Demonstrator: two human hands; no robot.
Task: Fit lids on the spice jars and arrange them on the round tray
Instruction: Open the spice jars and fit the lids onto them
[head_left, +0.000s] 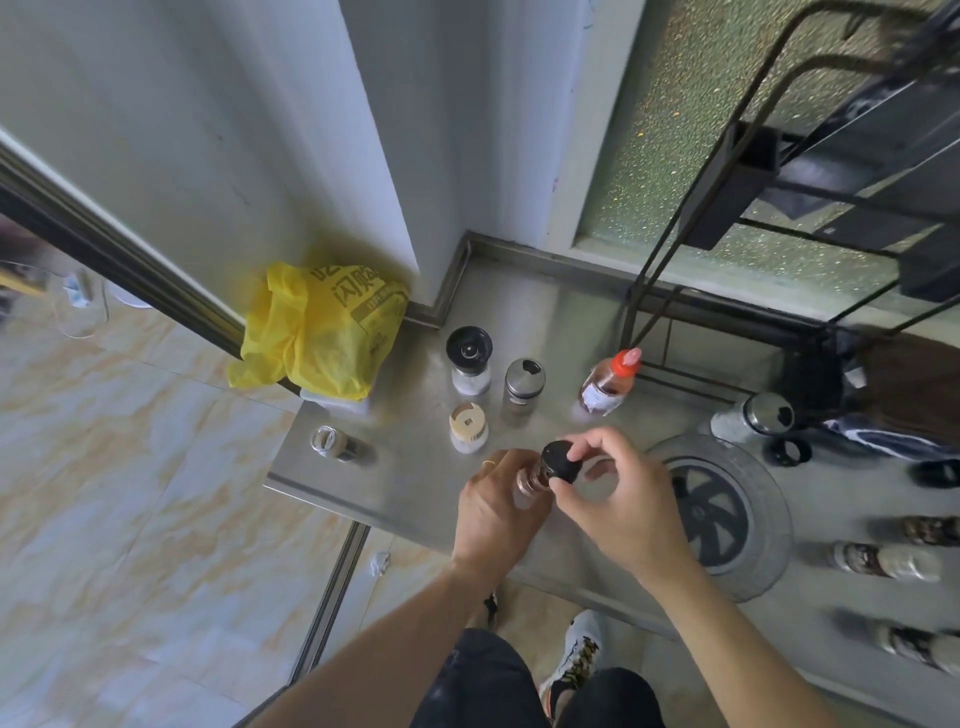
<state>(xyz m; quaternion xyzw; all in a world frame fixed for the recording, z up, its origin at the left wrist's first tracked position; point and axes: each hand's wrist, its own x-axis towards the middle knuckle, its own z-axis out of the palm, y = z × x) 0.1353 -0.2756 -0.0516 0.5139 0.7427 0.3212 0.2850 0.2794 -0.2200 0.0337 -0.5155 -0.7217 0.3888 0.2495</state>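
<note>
Spice jars stand scattered over the steel surface (415, 467), with the round tray (769, 525) lying empty to the right of the hands and more jars blurred along the right edge. Behind the hands stand a black-topped jar (469, 359), a steel-topped jar (523, 384), a cream-topped jar (468, 427) and a red-capped bottle (610, 383), well apart from a yellow bag (322, 332) at the left corner. The left hand (496, 512) has its grip closed around a small glass jar (530, 478) held above the surface, while the right hand (623, 499) pinches a black lid (561, 462) at the jar's mouth.
</note>
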